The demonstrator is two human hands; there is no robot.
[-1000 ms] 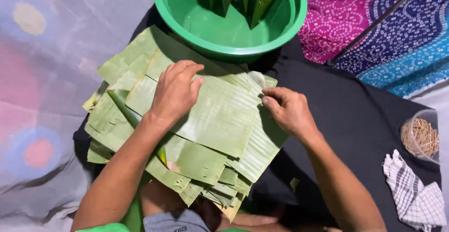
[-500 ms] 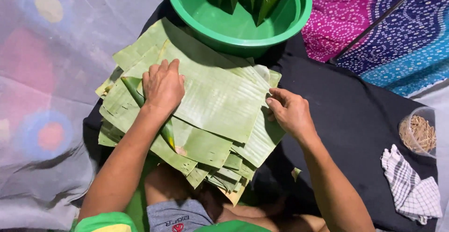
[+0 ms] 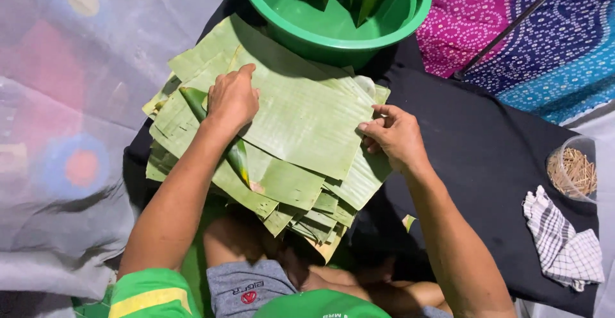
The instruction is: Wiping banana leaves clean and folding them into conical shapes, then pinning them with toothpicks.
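On leaf stack (image 3: 301, 132) | left hand (image 3: 232, 100) flat, fingers spread | right hand (image 3: 394, 137) pinching top leaf's edge

The left hand (image 3: 232, 99) is laid flat, palm down, fingers extended forward. The right hand (image 3: 392, 135) is held with fingers curled, forearm angled inward.

matt, finely ribbed green banana leaves (image 3: 295, 119) lie stacked on matt black cloth (image 3: 500, 164); far off, a glossy, smooth green plastic basin (image 3: 320, 33); right, a woven checked cloth (image 3: 564, 244).
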